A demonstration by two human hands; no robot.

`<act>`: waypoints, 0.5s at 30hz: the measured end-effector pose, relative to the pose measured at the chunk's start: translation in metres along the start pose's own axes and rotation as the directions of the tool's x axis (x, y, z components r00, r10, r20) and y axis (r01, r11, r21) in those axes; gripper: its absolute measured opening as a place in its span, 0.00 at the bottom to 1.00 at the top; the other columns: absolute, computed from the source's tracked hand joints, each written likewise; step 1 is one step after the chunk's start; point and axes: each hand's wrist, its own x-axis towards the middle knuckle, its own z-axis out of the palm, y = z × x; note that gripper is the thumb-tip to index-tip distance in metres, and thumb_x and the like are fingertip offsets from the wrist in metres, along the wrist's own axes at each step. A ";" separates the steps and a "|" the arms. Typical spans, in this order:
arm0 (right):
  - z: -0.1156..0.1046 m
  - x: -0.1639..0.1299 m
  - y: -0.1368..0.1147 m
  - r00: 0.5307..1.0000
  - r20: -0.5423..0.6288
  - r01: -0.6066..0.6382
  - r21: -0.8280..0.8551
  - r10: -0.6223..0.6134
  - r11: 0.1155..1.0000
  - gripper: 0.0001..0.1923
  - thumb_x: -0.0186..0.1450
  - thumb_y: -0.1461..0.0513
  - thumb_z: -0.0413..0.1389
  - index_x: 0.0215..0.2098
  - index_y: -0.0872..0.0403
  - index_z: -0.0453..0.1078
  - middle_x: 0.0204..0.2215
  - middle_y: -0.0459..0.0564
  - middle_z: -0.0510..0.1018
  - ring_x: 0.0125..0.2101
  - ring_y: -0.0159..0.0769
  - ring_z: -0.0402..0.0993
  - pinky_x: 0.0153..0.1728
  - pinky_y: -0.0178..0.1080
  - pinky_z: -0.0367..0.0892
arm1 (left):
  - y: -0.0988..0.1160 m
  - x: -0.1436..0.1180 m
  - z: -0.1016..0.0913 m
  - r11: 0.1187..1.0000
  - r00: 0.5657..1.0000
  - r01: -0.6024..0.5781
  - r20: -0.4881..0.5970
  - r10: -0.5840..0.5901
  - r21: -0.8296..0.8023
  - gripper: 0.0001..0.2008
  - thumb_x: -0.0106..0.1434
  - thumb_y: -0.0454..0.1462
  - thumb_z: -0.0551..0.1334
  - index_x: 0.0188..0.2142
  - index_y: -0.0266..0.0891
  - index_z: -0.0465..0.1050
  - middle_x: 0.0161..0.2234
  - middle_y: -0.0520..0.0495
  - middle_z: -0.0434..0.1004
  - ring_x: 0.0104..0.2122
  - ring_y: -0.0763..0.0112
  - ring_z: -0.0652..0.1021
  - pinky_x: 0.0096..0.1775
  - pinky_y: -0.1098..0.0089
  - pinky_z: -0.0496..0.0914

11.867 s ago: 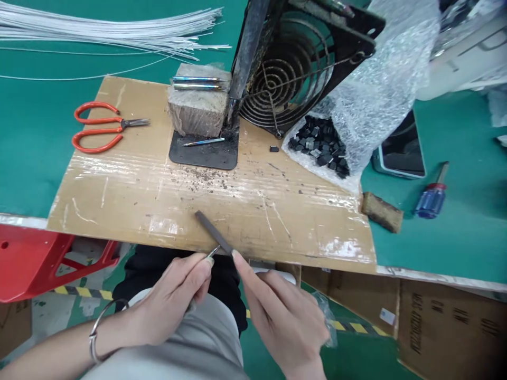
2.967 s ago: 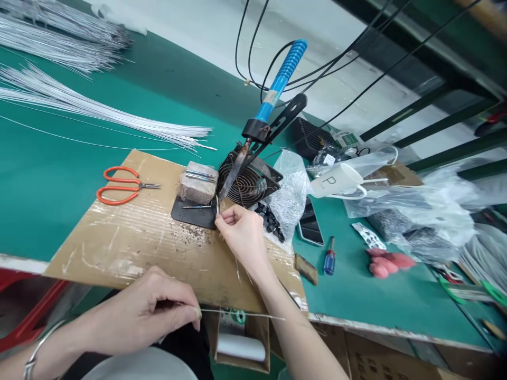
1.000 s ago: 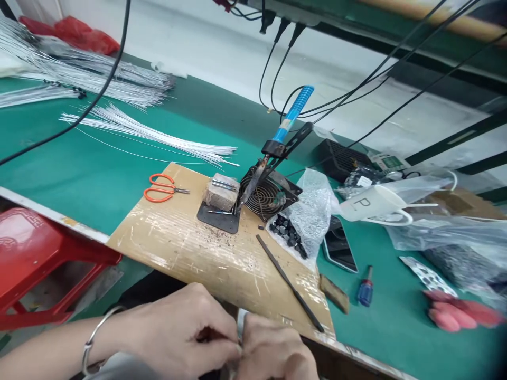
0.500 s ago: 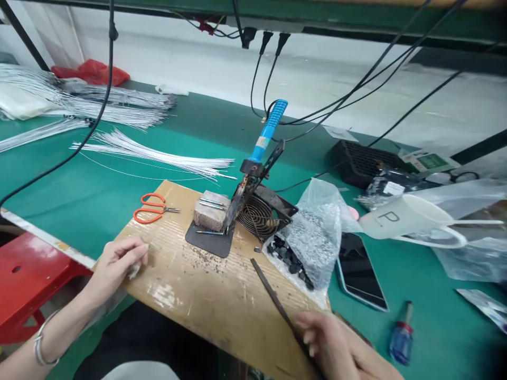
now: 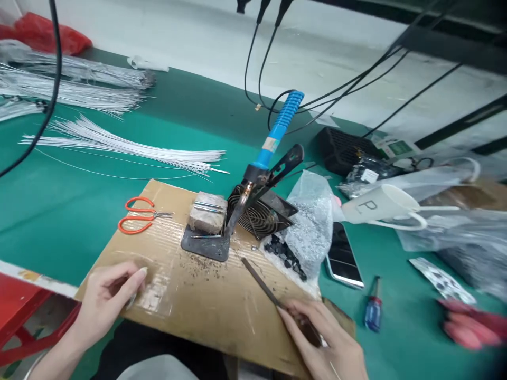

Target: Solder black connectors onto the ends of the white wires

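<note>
Cardboard sheet [image 5: 206, 311] as landmark: right hand [image 5: 328, 343] at its near-right edge, fingers closed on file [image 5: 263, 285]; left hand [image 5: 105, 301] near-left, loosely curled, contents unclear. Risk: file tip nudging soldering iron [image 5: 263, 158] stand behind.

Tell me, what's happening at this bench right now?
A person sits at a cardboard sheet on a green bench. Their right hand rests on a slim dark file lying on the cardboard; whether the fingers grip it is unclear. The left hand rests at the sheet's near left edge. Behind them a blue-handled soldering iron sits in its stand, orange scissors to its left.
</note>
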 end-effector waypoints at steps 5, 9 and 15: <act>0.006 0.032 -0.024 0.998 -0.032 0.052 -0.169 -0.058 0.984 0.16 0.77 0.54 0.53 0.37 0.53 0.77 0.32 0.50 0.83 0.31 0.36 0.82 0.34 0.35 0.78 | -0.007 0.006 -0.007 0.994 0.971 -0.113 0.212 0.108 0.011 0.22 0.70 0.44 0.60 0.21 0.38 0.69 0.18 0.54 0.63 0.19 0.76 0.63 0.21 0.75 0.58; 0.024 0.071 -0.022 0.991 0.023 0.133 -0.298 -0.132 0.945 0.17 0.78 0.59 0.48 0.50 0.56 0.78 0.40 0.55 0.84 0.38 0.39 0.83 0.40 0.38 0.78 | -0.010 0.006 -0.006 0.991 0.965 -0.134 0.230 0.127 0.015 0.23 0.72 0.45 0.59 0.21 0.38 0.67 0.19 0.54 0.63 0.19 0.76 0.63 0.22 0.75 0.58; 0.031 0.084 -0.012 0.943 0.137 0.333 -0.407 -0.303 0.851 0.17 0.79 0.64 0.47 0.49 0.58 0.78 0.34 0.52 0.84 0.34 0.40 0.78 0.36 0.40 0.72 | -0.009 -0.001 -0.001 0.992 0.981 -0.122 0.159 0.115 0.037 0.21 0.72 0.43 0.60 0.23 0.38 0.69 0.19 0.55 0.62 0.20 0.76 0.62 0.24 0.73 0.57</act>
